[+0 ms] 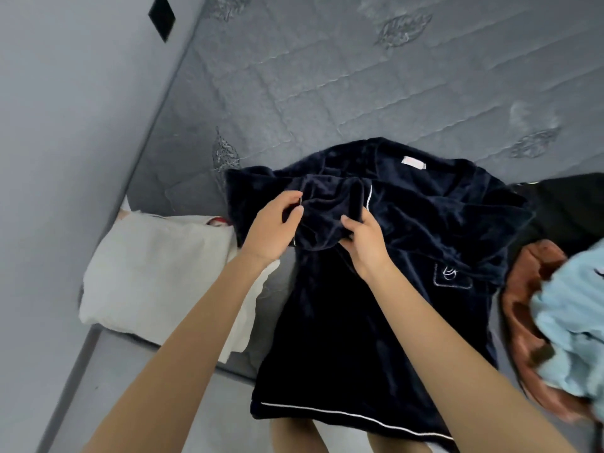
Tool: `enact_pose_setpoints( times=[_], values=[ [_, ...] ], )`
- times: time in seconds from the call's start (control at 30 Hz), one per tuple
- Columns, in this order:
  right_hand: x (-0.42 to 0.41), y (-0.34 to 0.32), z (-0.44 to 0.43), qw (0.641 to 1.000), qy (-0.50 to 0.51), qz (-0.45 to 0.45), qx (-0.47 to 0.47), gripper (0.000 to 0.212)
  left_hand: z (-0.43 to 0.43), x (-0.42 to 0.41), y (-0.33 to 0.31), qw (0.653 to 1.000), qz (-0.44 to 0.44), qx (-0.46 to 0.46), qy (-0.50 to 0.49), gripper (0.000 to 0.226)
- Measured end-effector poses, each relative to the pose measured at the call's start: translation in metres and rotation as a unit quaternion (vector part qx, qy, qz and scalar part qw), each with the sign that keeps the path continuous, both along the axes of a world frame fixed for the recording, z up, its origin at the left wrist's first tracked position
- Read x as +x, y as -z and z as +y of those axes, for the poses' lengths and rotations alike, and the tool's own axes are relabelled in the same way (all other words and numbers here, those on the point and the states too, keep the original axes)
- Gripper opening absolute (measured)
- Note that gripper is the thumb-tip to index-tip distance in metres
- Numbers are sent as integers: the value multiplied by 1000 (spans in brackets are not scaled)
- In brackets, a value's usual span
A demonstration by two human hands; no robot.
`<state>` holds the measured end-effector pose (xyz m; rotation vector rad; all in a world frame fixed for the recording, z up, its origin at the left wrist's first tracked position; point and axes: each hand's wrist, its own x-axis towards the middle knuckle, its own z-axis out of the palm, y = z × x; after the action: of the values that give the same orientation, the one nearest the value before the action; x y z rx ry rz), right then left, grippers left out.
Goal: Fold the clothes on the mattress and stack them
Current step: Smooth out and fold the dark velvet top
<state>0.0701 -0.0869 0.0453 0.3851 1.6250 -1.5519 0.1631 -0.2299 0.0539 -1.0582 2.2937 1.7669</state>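
Head view: fingers (pixel 292 199) of the left hand (pixel 273 228) and right hand (pixel 364 238) curl around a bunched sleeve (pixel 327 210) of the navy top (pixel 359 322). The top lies spread at the mattress's (pixel 327 76) near edge, between a white cloth (pixel 153 273) and piled clothes (pixel 568 315).

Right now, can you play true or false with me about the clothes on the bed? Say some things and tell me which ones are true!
1. The left hand and right hand both hold the dark blue top on the mattress. True.
2. The mattress is red. False: it is grey.
3. A white cloth lies to the left of the dark blue top. True.
4. The dark blue top has a pink label at its collar. True.
5. The dark blue top is already folded into a small square. False: it lies spread out, with only one bunched part in the hands.
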Motion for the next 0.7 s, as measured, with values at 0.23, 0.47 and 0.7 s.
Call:
enact_pose_setpoints(
  times=[0.23, 0.47, 0.7],
  values=[
    [-29, 1, 28, 997, -22, -69, -37, 62, 67, -29, 12, 981, 18, -14, 193, 36],
    [-50, 2, 45, 998, 14, 20, 65, 17, 75, -45, 6, 967, 78, -190, 149, 24],
    [-87, -26, 64, 989, 50, 142, -10, 19, 105, -53, 16, 895, 33, -375, 239, 82]
  ],
)
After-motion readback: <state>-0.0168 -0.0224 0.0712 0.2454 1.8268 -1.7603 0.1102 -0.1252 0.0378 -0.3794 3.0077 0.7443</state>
